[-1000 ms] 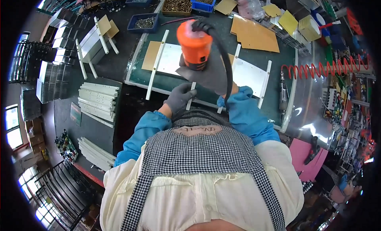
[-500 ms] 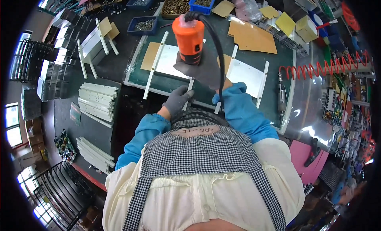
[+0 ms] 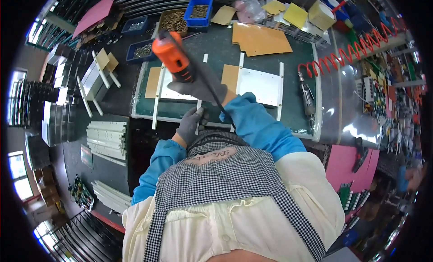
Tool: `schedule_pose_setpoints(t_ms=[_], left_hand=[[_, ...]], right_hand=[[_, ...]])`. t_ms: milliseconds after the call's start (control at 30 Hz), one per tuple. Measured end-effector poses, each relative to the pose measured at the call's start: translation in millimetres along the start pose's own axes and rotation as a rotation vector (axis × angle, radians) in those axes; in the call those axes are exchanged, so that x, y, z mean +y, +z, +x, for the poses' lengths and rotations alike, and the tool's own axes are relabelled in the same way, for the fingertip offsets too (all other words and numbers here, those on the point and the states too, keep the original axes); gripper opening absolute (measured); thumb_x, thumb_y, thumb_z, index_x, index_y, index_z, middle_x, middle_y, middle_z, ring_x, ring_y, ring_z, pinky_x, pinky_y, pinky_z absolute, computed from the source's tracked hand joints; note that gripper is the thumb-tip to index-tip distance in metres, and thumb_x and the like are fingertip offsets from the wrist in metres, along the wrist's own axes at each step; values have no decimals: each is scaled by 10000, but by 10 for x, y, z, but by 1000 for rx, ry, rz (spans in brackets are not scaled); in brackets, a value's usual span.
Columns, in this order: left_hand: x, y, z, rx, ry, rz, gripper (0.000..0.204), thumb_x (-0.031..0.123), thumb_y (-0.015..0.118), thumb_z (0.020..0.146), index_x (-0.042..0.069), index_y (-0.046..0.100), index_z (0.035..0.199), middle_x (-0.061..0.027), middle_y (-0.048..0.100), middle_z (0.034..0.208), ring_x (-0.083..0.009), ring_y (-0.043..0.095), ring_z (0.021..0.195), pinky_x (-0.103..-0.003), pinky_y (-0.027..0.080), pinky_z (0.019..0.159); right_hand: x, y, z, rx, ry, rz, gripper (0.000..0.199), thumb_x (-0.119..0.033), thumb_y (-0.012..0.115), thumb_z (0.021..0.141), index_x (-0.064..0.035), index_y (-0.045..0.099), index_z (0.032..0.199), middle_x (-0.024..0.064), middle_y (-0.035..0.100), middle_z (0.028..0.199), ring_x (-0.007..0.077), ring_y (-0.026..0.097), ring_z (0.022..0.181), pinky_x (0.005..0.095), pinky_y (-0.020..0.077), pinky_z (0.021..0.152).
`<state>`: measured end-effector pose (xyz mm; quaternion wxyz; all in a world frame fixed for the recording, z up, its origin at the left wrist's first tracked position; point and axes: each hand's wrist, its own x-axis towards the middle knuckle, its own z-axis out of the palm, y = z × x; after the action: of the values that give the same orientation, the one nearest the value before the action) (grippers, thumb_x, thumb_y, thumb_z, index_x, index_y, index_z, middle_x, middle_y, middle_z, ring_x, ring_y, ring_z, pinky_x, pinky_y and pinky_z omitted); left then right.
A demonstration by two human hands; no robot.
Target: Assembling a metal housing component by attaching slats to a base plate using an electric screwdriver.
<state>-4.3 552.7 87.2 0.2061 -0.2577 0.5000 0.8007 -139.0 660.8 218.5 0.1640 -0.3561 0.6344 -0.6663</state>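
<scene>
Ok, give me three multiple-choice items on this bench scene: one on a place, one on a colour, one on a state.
1. Where does the red coiled hose lie?
A. at the bench's right side
B. on the stack of white strips
C. in the blue bin

2. What colour is the power tool?
A. yellow
B. orange
C. green

3. What is the right hand doing?
A. resting open on the mat
B. gripping the power tool
C. holding a cardboard sheet

Key: 1 A, the coil stretches along the right edge; 2 B, its body is orange with a dark end; 3 B, the gloved fingers wrap the tool while the left hand presses a white strip.
</scene>
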Motion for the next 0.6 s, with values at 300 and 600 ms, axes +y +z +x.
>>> schedule_pose_setpoints(t_ms=[300, 600], left_hand=[[-68, 49, 36, 84, 47, -38, 205, 250, 550, 995, 72, 592, 1089, 32, 511, 762, -39, 407, 560, -185, 314, 448], [64, 248, 233, 167, 32, 9, 221, 264, 569, 991, 85, 587, 1120, 30, 509, 766, -47, 418, 582, -191, 335, 463]], right_hand=[[-676, -735, -488, 103, -353, 388, 251, -8, 679, 782, -38, 645, 1029, 64, 674, 890, 165, 661, 732, 293, 558, 624], [-897, -1516, -1804, 733, -547, 288, 563, -314, 690, 808, -71, 480, 1271, 68, 598, 969, 214, 600, 869, 468, 468, 890]])
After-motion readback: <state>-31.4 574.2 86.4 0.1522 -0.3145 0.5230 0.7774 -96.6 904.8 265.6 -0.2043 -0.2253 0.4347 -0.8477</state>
